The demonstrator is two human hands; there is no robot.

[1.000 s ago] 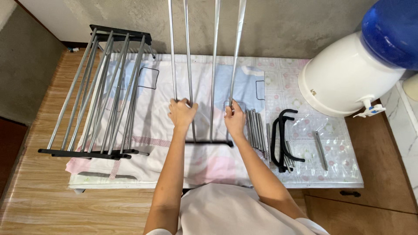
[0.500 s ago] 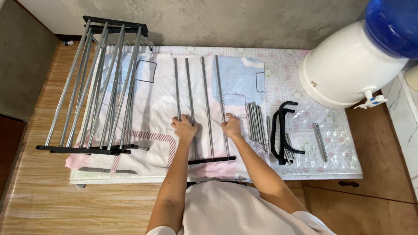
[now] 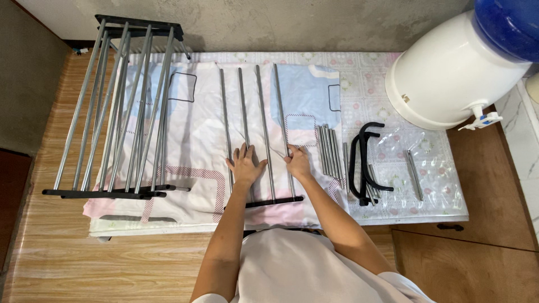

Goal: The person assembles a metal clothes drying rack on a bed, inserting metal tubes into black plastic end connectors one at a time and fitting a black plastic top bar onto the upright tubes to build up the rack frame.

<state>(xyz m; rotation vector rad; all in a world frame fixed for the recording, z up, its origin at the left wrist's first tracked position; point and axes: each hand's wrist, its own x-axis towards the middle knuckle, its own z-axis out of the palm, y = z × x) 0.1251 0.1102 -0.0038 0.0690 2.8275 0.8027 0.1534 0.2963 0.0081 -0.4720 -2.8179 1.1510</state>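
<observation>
Left hand (image 3: 245, 164): fingers spread, palm down, pressing flat on the rods (image 3: 250, 120), over the two left ones. Not wrapped round anything; it looks like a pin to keep them from rolling.

Right hand (image 3: 297, 163): fingers curled over the rightmost rod, a loose closed hold near its lower third. Probably steadying it in line with the others.

Four rods lie side by side, running away from the person, lower ends seated in a black bar (image 3: 274, 201) that crosses just below both hands. Upper ends are free. The set rests on a patterned cloth (image 3: 193, 140) spread over the tabletop (image 3: 370, 84), likely as padding under the metal.

Right of the hands: a bundle of short rods (image 3: 330, 150), touching each other, lying parallel to the long ones. Next to it, curved black pieces (image 3: 365, 163), nested. Further right, one loose short rod (image 3: 415, 175) on clear plastic.

Left: an assembled rack section (image 3: 112, 106), many rods between two black bars, lying tilted across the cloth's edge and overhanging the wooden floor (image 3: 62, 264).

Containers: a white water dispenser (image 3: 449, 73) with a blue bottle (image 3: 508, 25) on top, at the right corner; contents not visible.
</observation>
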